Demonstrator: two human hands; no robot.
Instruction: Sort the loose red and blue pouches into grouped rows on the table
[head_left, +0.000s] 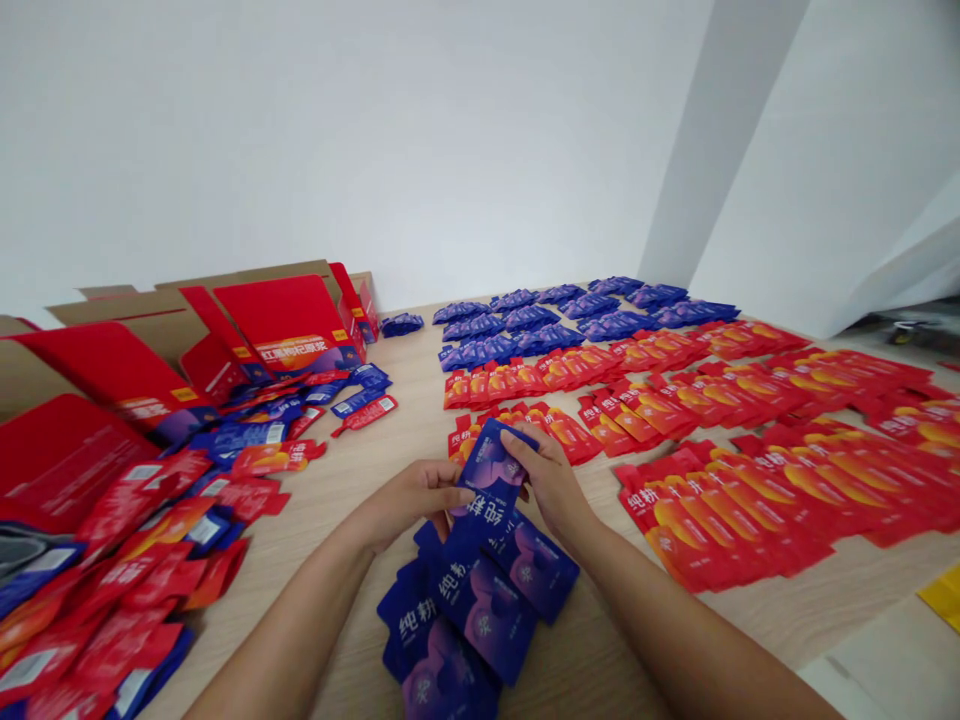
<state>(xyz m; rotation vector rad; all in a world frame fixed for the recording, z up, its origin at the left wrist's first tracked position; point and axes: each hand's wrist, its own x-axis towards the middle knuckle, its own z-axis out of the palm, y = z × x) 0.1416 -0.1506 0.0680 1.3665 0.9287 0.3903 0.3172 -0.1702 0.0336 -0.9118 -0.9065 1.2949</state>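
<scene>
Between my two hands is a blue pouch [491, 462] with purple print, raised above the table. My left hand [421, 502] pinches its left side, thumb over the front. My right hand [550, 478] is closed on its upper right edge; whether a second pouch lies behind it I cannot tell. Just below, several more blue pouches [480, 620] overlap in a loose fan on the wood-grain table, their printed faces up.
At left, red cartons [281, 325] stand open behind a jumbled heap of red and blue pouches [150, 560]. To the right lie overlapping rows of red pouches [720, 510], with blue pouch stacks [529, 318] at the back. A yellow item [943, 597] shows at the right edge.
</scene>
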